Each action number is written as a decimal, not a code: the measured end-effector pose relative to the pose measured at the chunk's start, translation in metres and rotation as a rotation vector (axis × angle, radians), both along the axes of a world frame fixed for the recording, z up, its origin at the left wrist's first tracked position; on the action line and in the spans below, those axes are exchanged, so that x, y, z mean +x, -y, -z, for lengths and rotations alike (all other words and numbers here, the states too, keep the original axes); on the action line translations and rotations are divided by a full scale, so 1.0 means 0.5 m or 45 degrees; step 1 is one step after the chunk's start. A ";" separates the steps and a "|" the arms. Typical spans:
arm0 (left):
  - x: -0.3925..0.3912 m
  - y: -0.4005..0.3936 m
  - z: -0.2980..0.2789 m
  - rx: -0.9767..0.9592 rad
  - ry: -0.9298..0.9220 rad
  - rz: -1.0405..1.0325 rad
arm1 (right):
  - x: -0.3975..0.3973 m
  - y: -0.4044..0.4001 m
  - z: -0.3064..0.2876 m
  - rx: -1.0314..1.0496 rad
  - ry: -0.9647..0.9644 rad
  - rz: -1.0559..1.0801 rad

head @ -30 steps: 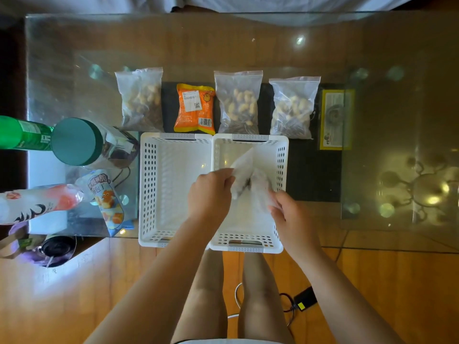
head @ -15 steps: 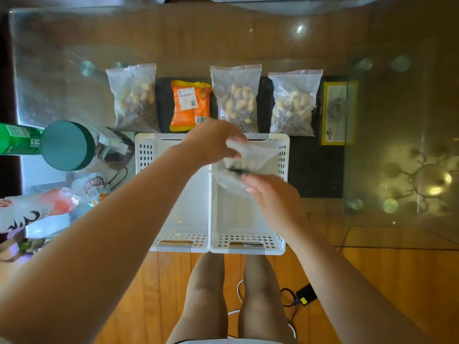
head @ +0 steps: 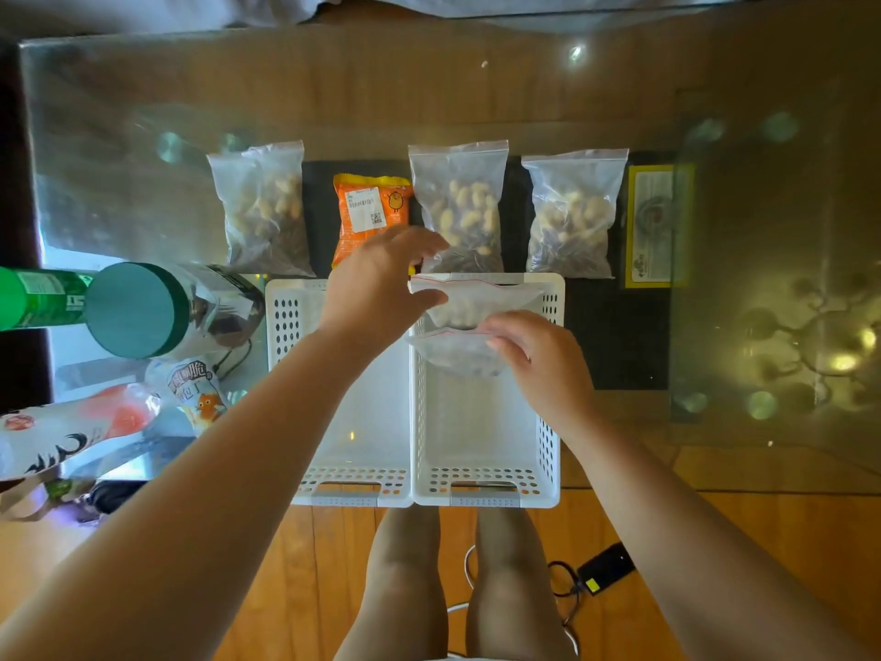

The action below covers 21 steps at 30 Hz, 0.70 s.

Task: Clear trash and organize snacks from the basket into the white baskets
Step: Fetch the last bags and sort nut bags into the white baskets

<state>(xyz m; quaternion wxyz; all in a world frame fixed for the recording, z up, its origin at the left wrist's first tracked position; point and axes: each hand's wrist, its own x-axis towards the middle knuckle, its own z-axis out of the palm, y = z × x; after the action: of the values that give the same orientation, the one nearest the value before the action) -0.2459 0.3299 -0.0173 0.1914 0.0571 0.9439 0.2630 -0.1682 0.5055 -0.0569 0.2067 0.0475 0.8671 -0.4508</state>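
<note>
1. I see both hands over the far end of the right white basket (head: 486, 436), at the centre of the frame, holding clear zip bags between them.
2. My left hand (head: 376, 283) has thumb and fingers curled in a pinch on the left edge of the upper zip bag (head: 476, 302), which holds pale nuts and sits across the basket's far rim.
3. My right hand (head: 538, 360) has its fingers curled down onto the lower zip bag (head: 448, 350), gripping its right end; I cannot tell whether the two bags touch each other.
4. The left white basket (head: 353, 422) stands touching the right one, side by side on the near edge of the glass desk (head: 476, 97).
5. Beyond the baskets, in a row across the upper middle of the frame: a left nut bag (head: 262, 212), an orange snack packet (head: 369, 212) partly behind my left hand, a middle nut bag (head: 460, 207) and a right nut bag (head: 572, 217).
6. At the left of the frame lie a green can (head: 38, 298), a teal-lidded canister (head: 138, 310), a small fox-print packet (head: 195, 388) and a white and red bag (head: 71, 431).
7. A yellow-bordered card (head: 658, 226) shows to the right of the nut bags.
8. Bare knees and a black charger (head: 605, 567) on the wooden floor show at the bottom.
</note>
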 end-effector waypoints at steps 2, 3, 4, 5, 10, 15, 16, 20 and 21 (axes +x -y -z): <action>0.018 -0.001 -0.012 0.161 -0.158 0.026 | 0.008 -0.005 0.004 -0.067 0.022 0.134; 0.032 -0.001 -0.015 0.200 -0.155 0.073 | 0.016 -0.007 0.006 -0.095 0.043 0.195; 0.046 0.000 -0.012 0.190 -0.087 0.123 | 0.026 -0.009 0.008 -0.121 0.074 0.249; 0.060 -0.001 -0.006 0.123 0.019 0.171 | 0.035 -0.011 0.010 -0.145 0.114 0.298; 0.089 0.004 0.037 -0.175 0.247 0.073 | 0.066 -0.010 0.027 -0.111 0.261 0.423; 0.079 0.000 0.034 -0.127 0.223 0.079 | 0.066 -0.007 0.023 -0.111 0.196 0.523; 0.076 0.001 0.029 -0.099 0.233 0.087 | 0.069 -0.007 0.020 -0.120 0.191 0.537; 0.045 0.008 -0.007 0.085 0.070 -0.028 | 0.064 -0.026 0.010 -0.135 0.174 0.598; 0.028 0.009 -0.013 0.117 0.002 -0.067 | 0.053 -0.037 0.009 -0.135 0.149 0.616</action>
<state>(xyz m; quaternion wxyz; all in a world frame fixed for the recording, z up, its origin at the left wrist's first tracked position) -0.2318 0.3255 -0.0108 0.1825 0.0407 0.9318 0.3110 -0.1418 0.5239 -0.0612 0.1449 0.2686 0.7923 -0.5283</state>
